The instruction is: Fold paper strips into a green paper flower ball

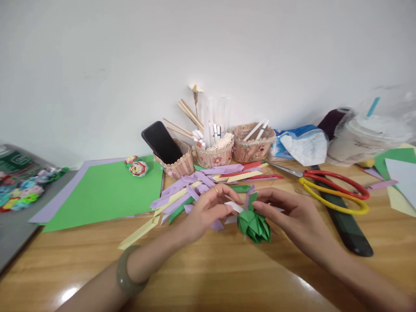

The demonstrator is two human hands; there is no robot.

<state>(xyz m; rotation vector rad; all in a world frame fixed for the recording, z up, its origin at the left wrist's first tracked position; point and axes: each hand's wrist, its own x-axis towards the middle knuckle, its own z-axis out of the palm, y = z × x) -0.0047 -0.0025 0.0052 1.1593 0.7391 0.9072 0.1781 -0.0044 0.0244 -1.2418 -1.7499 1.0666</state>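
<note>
A green folded-paper ball (254, 226) with pointed petals hangs just above the table, a green strip standing up from its top. My right hand (287, 208) pinches that strip between thumb and fingers. From the left, my left hand (211, 210) is closed on one end of a white paper strip (234, 207), whose other end meets the ball; I cannot tell whether it is joined there. A purple strip (249, 194) shows behind the green one. Loose purple, yellow and green paper strips (177, 197) lie in a pile behind my left hand.
Scissors (334, 190) lie on a dark flat bar (347, 229) at the right. Decorated baskets (214, 156) with sticks, pens and a phone (162, 143) stand along the wall. Green sheets (107, 190) lie left; a lidded cup (364, 134) stands far right.
</note>
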